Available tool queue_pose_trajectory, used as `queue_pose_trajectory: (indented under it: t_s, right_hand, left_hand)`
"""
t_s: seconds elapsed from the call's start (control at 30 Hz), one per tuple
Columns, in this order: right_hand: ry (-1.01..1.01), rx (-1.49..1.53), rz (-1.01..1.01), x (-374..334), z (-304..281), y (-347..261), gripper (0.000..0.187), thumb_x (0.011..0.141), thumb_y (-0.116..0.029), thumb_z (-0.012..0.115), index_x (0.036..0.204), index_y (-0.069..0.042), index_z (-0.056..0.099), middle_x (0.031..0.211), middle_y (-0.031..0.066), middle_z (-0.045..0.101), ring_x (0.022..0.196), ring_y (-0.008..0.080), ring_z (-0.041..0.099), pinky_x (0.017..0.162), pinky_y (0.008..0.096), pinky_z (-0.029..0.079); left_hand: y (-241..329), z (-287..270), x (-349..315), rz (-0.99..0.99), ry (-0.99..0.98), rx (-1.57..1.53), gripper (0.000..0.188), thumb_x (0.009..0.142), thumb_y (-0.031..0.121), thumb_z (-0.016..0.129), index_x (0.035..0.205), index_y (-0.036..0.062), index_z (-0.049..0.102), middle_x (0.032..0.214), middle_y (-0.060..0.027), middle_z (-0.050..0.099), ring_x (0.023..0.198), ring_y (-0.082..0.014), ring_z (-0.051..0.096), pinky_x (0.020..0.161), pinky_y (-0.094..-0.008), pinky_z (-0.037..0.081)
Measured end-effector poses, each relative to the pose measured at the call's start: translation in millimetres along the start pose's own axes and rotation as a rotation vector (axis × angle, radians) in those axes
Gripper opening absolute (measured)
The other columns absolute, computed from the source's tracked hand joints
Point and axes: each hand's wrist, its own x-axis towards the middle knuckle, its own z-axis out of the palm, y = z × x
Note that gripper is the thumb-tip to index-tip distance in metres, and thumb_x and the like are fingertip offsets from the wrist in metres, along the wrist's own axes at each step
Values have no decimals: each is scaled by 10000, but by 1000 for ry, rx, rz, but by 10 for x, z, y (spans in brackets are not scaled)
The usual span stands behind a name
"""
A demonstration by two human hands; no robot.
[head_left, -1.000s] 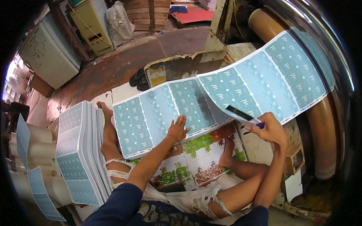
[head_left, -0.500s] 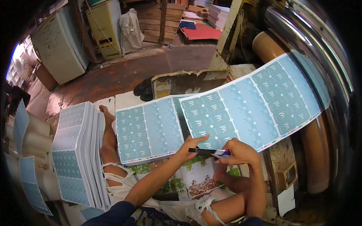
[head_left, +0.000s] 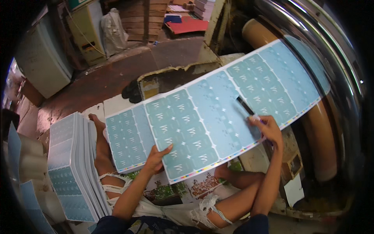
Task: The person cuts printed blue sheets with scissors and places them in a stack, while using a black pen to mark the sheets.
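A long printed sheet [head_left: 222, 117] in teal and light blue blocks runs down from the machine's rollers towards me. My left hand [head_left: 157, 158] grips its near left edge, thumb on top and fingers underneath. Over the sheet's right half, my right hand [head_left: 269, 128] is closed round a slim knife [head_left: 245, 106] with a dark blade and a purple handle. The blade points up and to the left, above the print. Matching sheets [head_left: 124, 140] lie flat in front of my legs, partly covered by the long one.
Shiny metal rollers [head_left: 331, 46] and a brown roll [head_left: 321, 152] stand at right. A thick stack of folded printed sheets [head_left: 64, 156] sits on the left beside my leg. Beyond the work are a worn-edged box [head_left: 179, 76], dark shoes [head_left: 130, 91] and a pale cabinet [head_left: 43, 58].
The long sheet's near end has come further left and towards me, covering more of the lower sheets. My left hand moved left with it; my right hand rose up and right with the knife.
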Motion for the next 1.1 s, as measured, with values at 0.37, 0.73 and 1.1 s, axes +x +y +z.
queue_pose_trajectory:
  t_s: [0.37, 0.73, 1.1]
  right_hand:
    - [1082, -214, -68, 253, -778, 407, 408, 907, -386, 635, 942, 16, 696, 572, 100, 554, 554, 159, 539, 562, 353, 427]
    - [1250, 232, -177, 282, -1578, 843, 361, 979, -269, 562, 1204, 2, 643, 753, 89, 701, 476, 85, 551, 396, 250, 412]
    - [946, 131, -69, -118, -747, 1100, 356, 925, -280, 656, 1176, -28, 667, 688, 49, 648, 451, 83, 514, 407, 254, 390]
  left_hand:
    - [55, -462, -31, 199, 199, 334, 596, 833, 130, 760, 1318, 10, 435, 1148, -112, 595, 1047, -201, 580, 904, -342, 488]
    - [384, -834, -325, 145, 189, 444, 559, 854, 98, 731, 1325, 6, 443, 1143, -89, 608, 1016, -179, 592, 889, -317, 495]
    - [537, -1800, -848, 122, 180, 432, 588, 841, 98, 744, 1336, -2, 443, 1177, -93, 609, 1035, -169, 597, 905, -314, 492]
